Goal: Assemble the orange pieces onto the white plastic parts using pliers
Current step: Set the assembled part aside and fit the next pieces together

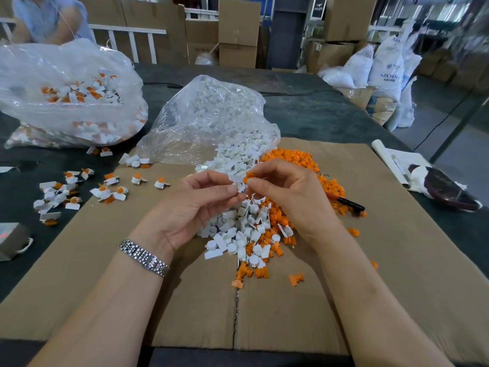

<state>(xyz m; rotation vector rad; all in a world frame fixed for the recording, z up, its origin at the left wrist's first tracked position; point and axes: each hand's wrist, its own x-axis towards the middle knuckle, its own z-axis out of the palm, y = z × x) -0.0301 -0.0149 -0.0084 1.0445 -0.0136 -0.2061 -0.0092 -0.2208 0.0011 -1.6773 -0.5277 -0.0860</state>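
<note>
My left hand (201, 200) is raised over the middle of the cardboard sheet (164, 300), thumb and forefinger pinching a small white part (237, 181), the other fingers curled beneath it. My right hand (285, 192) meets it from the three o'clock side, fingertips pinching an orange piece (248, 176) that touches the white part at its upper right edge. Directly under both hands, toward six o'clock, lies a mixed heap of white parts (232, 234) and orange bits (264, 271), spilling down along the seam of the cardboard. At twelve o'clock from my hands a clear bag of white parts (211, 117) lies open, its mouth pouring onto the sheet, and just to the one o'clock side sits a pile of orange pieces (293, 158). The pliers (346, 202) rest on the cardboard at three o'clock, partly behind my right hand, only the dark and red handles showing. At nine o'clock, finished pieces (105, 190) lie scattered across the sheet's edge and the dark table (317, 115). At ten o'clock a second clear bag (66, 91) holds more joined white-and-orange pieces. A metal watch (144, 256) sits on my left wrist
</note>
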